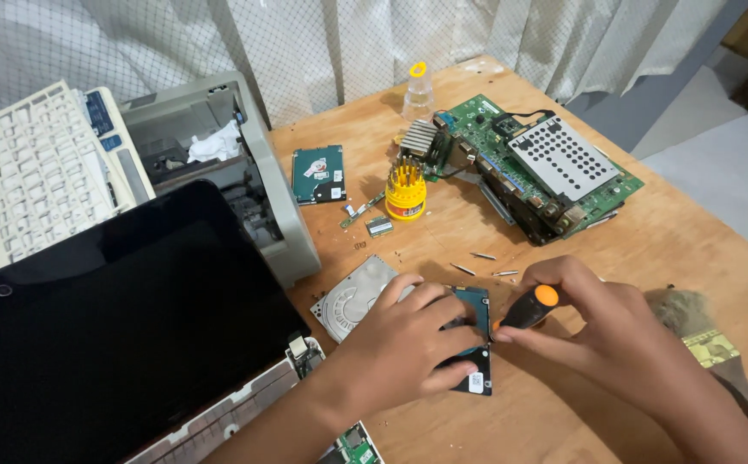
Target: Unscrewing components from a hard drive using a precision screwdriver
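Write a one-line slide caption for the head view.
Left hand steadies a small hard drive while right hand applies an orange-capped screwdriver on a cluttered wooden table.

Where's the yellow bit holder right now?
Head view: the yellow bit holder stands upright on the wooden table, upper centre, between the loose hard drive and the green circuit board, beyond both hands.

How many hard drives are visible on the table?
3: one green-topped hard drive beside the printer, one silver drive by the left hand, one small drive under both hands. Others may be hidden.
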